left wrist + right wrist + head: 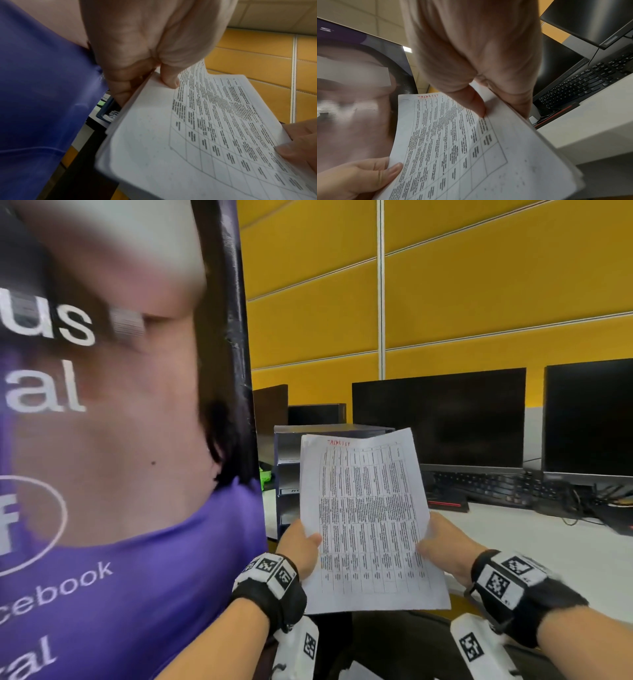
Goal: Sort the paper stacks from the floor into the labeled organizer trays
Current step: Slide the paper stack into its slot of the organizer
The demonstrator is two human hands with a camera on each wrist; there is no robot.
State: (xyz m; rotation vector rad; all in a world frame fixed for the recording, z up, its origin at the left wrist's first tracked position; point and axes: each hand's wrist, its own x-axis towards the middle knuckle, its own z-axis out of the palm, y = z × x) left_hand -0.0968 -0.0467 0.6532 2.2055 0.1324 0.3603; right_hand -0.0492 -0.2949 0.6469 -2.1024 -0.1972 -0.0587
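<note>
I hold a paper stack (370,522) upright in front of me; its top sheet carries a printed table and a red handwritten heading. My left hand (301,546) pinches its left edge, thumb on the front and fingers behind. My right hand (442,546) pinches the right edge the same way. The left wrist view shows the stack (188,142) with my left thumb (169,79) on it. In the right wrist view my right thumb (476,104) presses the paper stack (462,148). Behind the stack stands a dark organizer with trays (291,474), largely hidden.
A tall printed banner (120,440) fills the left side, close to my left arm. On the white desk (548,542) to the right stand two dark monitors (442,419), a keyboard (486,484) and cables. A yellow panelled wall (479,285) is behind.
</note>
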